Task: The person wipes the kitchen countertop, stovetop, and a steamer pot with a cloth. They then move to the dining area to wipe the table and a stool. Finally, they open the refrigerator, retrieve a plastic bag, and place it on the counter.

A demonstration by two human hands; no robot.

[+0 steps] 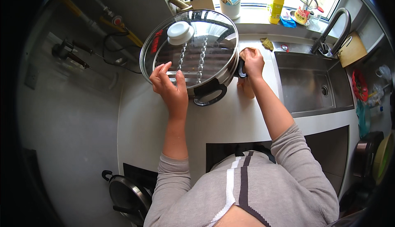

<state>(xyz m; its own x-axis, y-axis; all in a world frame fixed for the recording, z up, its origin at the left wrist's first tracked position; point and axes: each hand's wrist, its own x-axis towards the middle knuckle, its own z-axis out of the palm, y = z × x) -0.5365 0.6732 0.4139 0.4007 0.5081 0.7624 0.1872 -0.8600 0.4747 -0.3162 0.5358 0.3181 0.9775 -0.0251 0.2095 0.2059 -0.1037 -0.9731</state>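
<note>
A wide steel pot (pixel 230 78) stands on the white countertop under a domed glass lid (pixel 213 54) with a white knob (pixel 179 30). Red marking shows at the lid's left, and reflections hide what is inside. At the near left rim is my left hand (pixel 171 86), fingers apart, its fingertips over the edge of the glass. My right hand (pixel 254 63) pinches a tan cloth (pixel 247 50) against the pot's right side, just above a black side handle (pixel 242 68). Another black loop handle (pixel 210 95) faces me. Below my right hand is a tan patch that I cannot identify.
Right of the pot lies a steel sink (pixel 302 78) with a tall faucet (pixel 347 23). A crumpled greenish cloth (pixel 266 44) rests by its corner. On the windowsill are a knife block (pixel 202 4), a utensil holder (pixel 230 9) and a yellow pump bottle (pixel 276 9). The left wall carries pipes and hanging utensils.
</note>
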